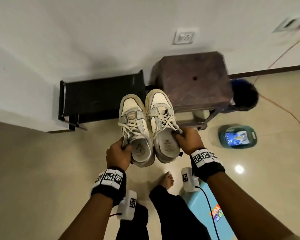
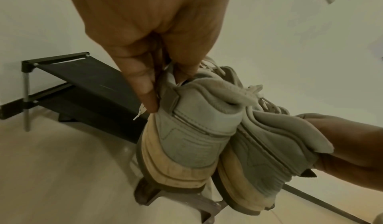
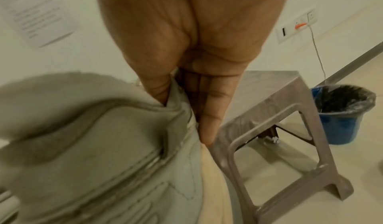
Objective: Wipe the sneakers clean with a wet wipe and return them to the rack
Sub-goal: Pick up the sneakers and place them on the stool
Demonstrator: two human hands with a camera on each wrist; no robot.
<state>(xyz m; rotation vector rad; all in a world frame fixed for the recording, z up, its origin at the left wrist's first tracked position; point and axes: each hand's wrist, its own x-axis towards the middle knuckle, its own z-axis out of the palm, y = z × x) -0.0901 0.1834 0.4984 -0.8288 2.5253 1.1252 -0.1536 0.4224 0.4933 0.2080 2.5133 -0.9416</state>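
Head view: my left hand and right hand each pinch a sneaker's collar, left sneaker and right sneaker touching side by side, toes toward the rack, apparently for shelving together.

Glossy tiled floor, scuffed plastic stool, matt fabric rack w/ metal legs, worn sneakers
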